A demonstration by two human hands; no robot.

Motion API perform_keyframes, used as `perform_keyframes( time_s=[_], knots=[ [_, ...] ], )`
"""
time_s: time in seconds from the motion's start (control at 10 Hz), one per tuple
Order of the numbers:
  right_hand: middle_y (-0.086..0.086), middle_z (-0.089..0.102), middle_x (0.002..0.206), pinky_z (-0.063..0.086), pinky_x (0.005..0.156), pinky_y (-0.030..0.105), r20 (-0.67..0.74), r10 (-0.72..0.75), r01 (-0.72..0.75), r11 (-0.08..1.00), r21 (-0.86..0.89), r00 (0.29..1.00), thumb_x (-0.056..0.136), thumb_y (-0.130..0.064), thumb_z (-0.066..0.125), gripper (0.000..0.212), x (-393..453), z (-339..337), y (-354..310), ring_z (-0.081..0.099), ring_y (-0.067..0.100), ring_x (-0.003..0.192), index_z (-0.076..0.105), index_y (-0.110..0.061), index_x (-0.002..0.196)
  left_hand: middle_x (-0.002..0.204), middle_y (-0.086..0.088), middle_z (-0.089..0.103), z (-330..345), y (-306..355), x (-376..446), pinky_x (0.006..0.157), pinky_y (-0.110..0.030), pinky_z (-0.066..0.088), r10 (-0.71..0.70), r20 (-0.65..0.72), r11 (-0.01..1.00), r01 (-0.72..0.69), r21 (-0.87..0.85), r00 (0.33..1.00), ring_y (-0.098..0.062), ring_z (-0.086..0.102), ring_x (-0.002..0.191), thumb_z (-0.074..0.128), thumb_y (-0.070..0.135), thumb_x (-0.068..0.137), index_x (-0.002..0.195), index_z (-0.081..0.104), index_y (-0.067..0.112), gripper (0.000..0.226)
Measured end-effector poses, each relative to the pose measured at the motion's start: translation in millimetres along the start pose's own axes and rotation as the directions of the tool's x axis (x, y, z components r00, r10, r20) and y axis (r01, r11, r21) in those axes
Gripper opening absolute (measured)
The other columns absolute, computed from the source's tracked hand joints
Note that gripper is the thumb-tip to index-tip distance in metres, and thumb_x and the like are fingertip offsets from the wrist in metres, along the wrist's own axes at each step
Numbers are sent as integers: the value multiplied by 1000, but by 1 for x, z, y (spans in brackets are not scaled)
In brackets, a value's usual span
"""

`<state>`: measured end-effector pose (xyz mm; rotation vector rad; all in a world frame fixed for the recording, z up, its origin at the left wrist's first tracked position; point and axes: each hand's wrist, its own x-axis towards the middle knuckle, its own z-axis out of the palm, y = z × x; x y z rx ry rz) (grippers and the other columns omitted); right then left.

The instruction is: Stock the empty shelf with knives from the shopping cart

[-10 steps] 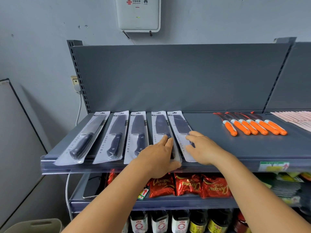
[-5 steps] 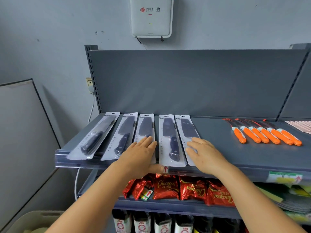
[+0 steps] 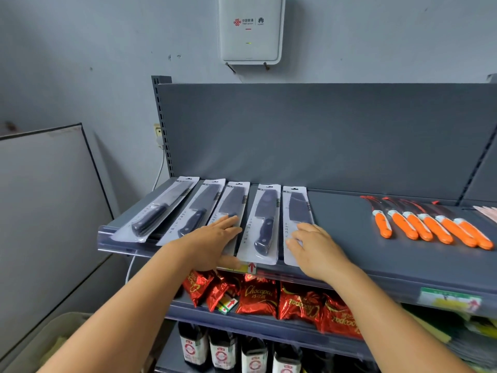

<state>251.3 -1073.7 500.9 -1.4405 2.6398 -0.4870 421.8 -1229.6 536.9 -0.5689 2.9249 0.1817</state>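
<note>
the packaged knives (image 3: 265, 224) lie on the shelf (image 3: 347, 232), long axes running away from the hands; the left hand (image 3: 212, 242) rests flat, fingers straight, on the third pack (image 3: 232, 204), the right hand (image 3: 314, 249) flat on the fifth pack (image 3: 297, 208), gripping nothing

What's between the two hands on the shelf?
Head view: one packaged knife lies untouched between left hand and right hand.

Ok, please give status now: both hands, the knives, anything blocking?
Left hand flat on third packaged knife. Right hand flat on fifth packaged knife. Five packs in a row on shelf. Nothing blocking.
</note>
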Motion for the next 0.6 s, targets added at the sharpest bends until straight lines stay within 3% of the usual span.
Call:
perform_keyframes(
  time_s=[0.1, 0.3, 0.4, 0.5, 0.6],
  knots=[
    [-1, 27, 154, 18, 115, 28, 16, -18, 18, 1000, -9, 1000, 102, -40, 29, 47, 0, -3, 1, 20, 20, 142, 53, -14, 132, 158, 15, -13, -2, 3, 0, 116, -28, 12, -14, 19, 999, 15, -35, 1000, -7, -8, 146, 56, 53, 88, 154, 10, 20, 87],
    [1, 43, 136, 32, 108, 35, 41, -1, 2, 1000, -20, 999, 101, -41, 30, 44, 2, -3, 4, 33, 23, 132, 61, -11, 109, 157, 16, -17, 1, -1, 3, 120, -39, 14, -47, 47, 996, 50, -68, 998, -13, -7, 147, 58, 61, 81, 153, 7, 28, 94],
    [2, 45, 134, 32, 108, 35, 66, -2, 2, 1000, -9, 998, 101, -40, 30, 35, 0, -9, 0, 35, 23, 130, 57, -17, 102, 158, 15, -13, 1, 0, 3, 119, -39, 18, -69, 51, 991, 74, -114, 996, -15, 2, 147, 60, 67, 73, 153, 4, 30, 104],
    [-1, 42, 141, 26, 113, 32, 46, -40, 40, 999, -12, 998, 101, -40, 33, 43, -2, -15, 4, 31, 23, 138, 50, -16, 132, 160, 10, 3, -3, 4, -5, 116, -33, 23, -88, -121, 975, 60, -215, 989, -16, 18, 145, 56, 61, 81, 153, 12, 25, 91],
    [-3, 49, 132, 33, 106, 31, -134, -25, 39, 994, 106, 991, 99, -36, 39, 41, -11, -32, 3, 40, 21, 131, 50, -16, 134, 155, 3, 27, -12, 6, -19, 111, -32, 30, -171, -411, 951, 41, -306, 895, -16, 33, 138, 51, 56, 87, 150, 25, 23, 76]
  ],
)
